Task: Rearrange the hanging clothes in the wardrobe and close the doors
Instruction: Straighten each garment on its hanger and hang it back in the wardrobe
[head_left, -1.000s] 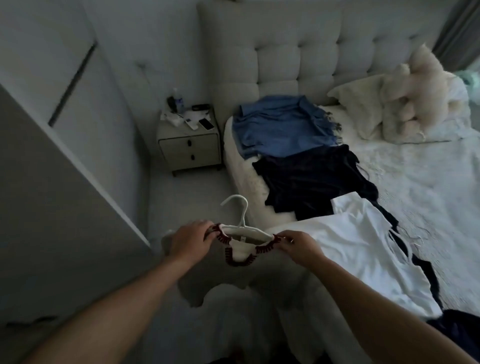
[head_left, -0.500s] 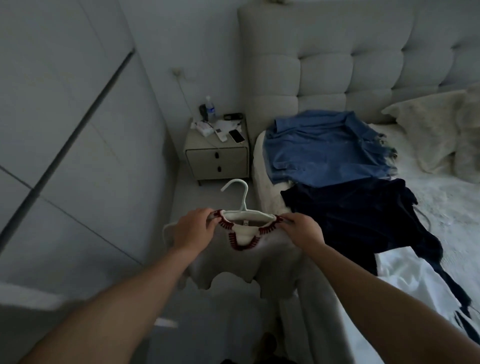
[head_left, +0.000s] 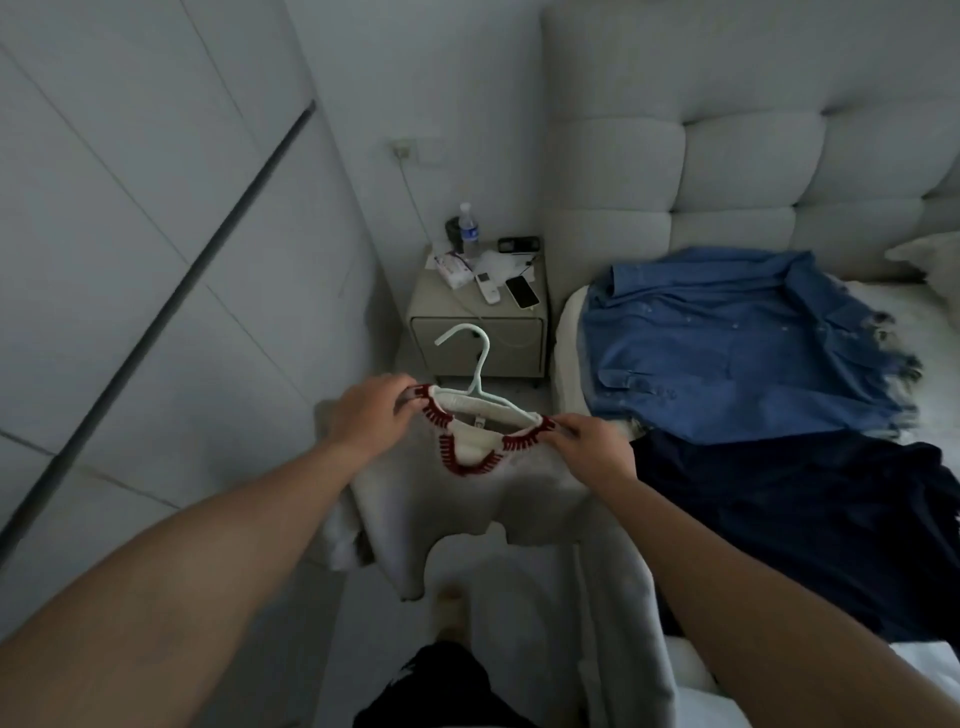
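A white top with a red-stitched neckline (head_left: 467, 499) hangs on a white plastic hanger (head_left: 475, 387) held out in front of me, hook pointing up. My left hand (head_left: 371, 415) pinches the left shoulder of the top at the hanger's end. The right shoulder is pinched by my right hand (head_left: 592, 449). White wardrobe doors (head_left: 156, 270) with a dark gap between them fill the left side. A blue shirt (head_left: 727, 343) and a dark navy garment (head_left: 789, 530) lie flat on the bed to the right.
A bedside table (head_left: 480, 338) with a water bottle (head_left: 469, 231), a phone and small items stands ahead between wardrobe and bed. A tufted headboard (head_left: 727, 171) rises behind the bed. A narrow strip of floor runs between wardrobe and bed, where I stand.
My view has turned left, from the bed toward the wardrobe doors. Both hands keep their hold on the top on its hanger, now carried off the bed's edge over the floor.
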